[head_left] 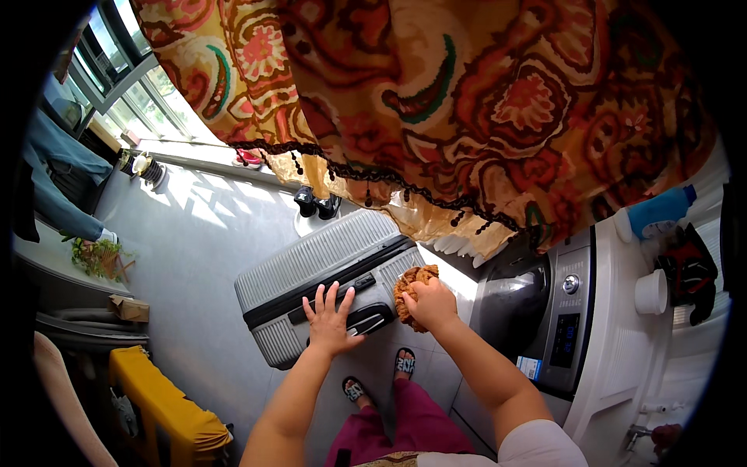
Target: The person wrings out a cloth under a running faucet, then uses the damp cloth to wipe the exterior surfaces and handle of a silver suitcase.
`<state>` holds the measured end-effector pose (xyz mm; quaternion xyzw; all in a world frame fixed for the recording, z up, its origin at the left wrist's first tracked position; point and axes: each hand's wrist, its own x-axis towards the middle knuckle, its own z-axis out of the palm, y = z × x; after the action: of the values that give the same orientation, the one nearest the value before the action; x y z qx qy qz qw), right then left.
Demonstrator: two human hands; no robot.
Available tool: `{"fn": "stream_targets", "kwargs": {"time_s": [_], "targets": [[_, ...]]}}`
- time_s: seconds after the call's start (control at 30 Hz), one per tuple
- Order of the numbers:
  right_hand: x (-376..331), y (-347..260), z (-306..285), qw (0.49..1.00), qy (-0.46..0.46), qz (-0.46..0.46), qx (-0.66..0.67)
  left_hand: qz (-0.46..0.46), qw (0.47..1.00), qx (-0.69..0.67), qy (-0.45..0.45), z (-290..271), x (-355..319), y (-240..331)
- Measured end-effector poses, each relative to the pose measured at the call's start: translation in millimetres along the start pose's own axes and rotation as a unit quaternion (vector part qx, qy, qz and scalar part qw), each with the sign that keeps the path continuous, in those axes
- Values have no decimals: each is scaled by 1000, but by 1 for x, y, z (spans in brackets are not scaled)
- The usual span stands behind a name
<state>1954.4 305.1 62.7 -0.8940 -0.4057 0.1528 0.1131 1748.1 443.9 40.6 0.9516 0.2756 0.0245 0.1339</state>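
Note:
A grey ribbed hard-shell suitcase [311, 257] stands on the floor in front of me, with a black seam band and black handles facing up. My left hand [331, 321] lies with its fingers spread on that upper side, beside a handle, and holds nothing. My right hand [433, 303] is closed on a bunched brown cloth [406, 292] at the right end of the suitcase. Part of the cloth is hidden under my fingers, and I cannot tell whether it touches the shell.
A patterned orange-red cloth [467, 101] hangs low across the top. To the right stands a front-loading washing machine [568, 311] below a white counter. Dark shoes [315, 204] lie behind the suitcase. On the left are a yellow-covered stool [167, 397] and a potted plant [97, 257].

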Motion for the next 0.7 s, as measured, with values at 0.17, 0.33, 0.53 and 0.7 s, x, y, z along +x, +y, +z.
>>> {"fn": "stream_targets", "kwargs": {"time_s": [0.17, 0.33, 0.53, 0.7], "targets": [[21, -2, -18, 990, 136, -32, 8, 49, 996, 3, -75, -14, 13, -11], [11, 15, 12, 989, 137, -37, -26, 57, 990, 30, -125, -18, 31, 6], [-34, 36, 15, 986, 134, -85, 43, 64, 992, 19, -106, -11, 39, 21], [-29, 36, 7, 988, 93, -109, 55, 83, 986, 35, -141, -11, 50, 23]]}}
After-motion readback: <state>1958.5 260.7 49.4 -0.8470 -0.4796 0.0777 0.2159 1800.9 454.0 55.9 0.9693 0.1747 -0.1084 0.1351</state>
